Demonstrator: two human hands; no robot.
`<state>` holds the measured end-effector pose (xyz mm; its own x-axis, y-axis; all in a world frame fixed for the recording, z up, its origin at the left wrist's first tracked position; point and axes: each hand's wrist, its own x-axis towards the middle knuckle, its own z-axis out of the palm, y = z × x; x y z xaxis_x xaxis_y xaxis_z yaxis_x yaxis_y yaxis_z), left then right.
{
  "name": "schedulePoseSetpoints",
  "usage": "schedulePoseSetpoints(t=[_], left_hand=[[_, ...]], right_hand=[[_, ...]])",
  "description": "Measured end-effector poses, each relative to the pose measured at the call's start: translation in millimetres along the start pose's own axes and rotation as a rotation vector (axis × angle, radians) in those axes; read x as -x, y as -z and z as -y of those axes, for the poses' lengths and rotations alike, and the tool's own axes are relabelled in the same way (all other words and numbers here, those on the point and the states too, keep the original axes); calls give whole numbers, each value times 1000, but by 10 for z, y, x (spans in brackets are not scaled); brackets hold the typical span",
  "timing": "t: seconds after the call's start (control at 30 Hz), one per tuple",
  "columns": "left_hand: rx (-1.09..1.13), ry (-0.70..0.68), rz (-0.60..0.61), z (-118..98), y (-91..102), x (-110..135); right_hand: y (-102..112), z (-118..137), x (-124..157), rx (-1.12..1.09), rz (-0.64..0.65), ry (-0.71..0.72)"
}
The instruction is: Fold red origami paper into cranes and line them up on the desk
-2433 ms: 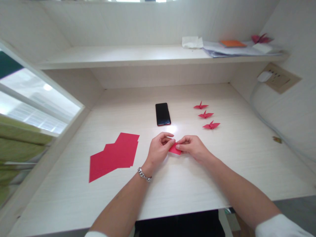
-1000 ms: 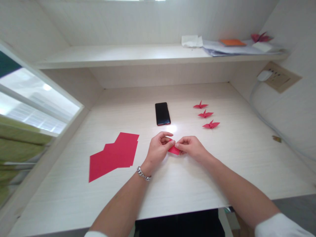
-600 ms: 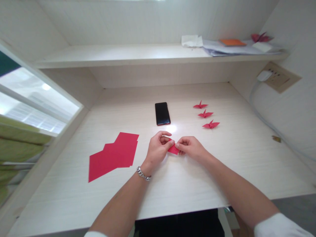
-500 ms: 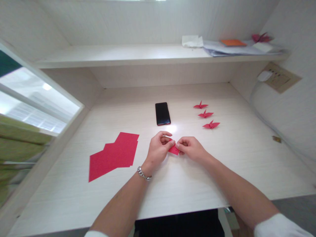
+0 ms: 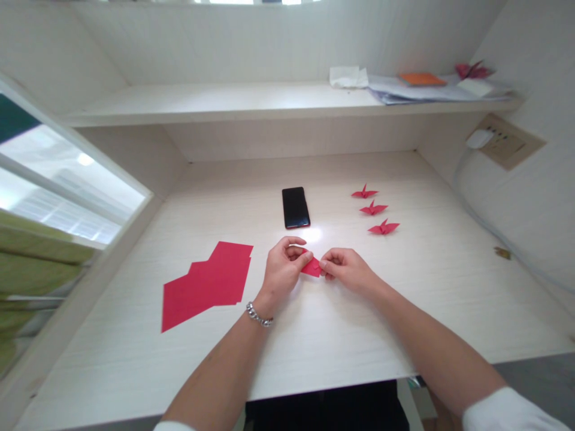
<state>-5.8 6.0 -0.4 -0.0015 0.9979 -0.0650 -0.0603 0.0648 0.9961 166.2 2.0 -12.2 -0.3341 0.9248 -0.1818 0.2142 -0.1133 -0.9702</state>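
I see the fingers (image 5: 304, 258) of the left hand (image 5: 281, 270) and right hand (image 5: 348, 270) pinching a folded red paper (image 5: 311, 267) between them at the middle of the table (image 5: 404, 293), seemingly just off it. Beyond lies a black phone (image 5: 295, 207). Three red paper cranes (image 5: 373, 209) sit toward the right edge and red sheets (image 5: 211, 281) toward the left. A shelf (image 5: 224, 100) spans the back.

Bright, even overhead light; glare on desk (image 5: 314, 234); edges wide-angle warped.
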Motion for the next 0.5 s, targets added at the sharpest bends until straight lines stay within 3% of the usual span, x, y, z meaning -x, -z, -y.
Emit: schedulePoseSetpoints(t=[0.2,0.33,0.5], left_hand=[[29,-9,-11,-23,11,-2],[38,-12,-35,-26,26,-9],[54,-7,-29,-18,7,0]], right_hand=[[36,-15,-10,-92,23,27],[54,-9,-29,-129,-31,19],[18,10,-5,28,-29,54]])
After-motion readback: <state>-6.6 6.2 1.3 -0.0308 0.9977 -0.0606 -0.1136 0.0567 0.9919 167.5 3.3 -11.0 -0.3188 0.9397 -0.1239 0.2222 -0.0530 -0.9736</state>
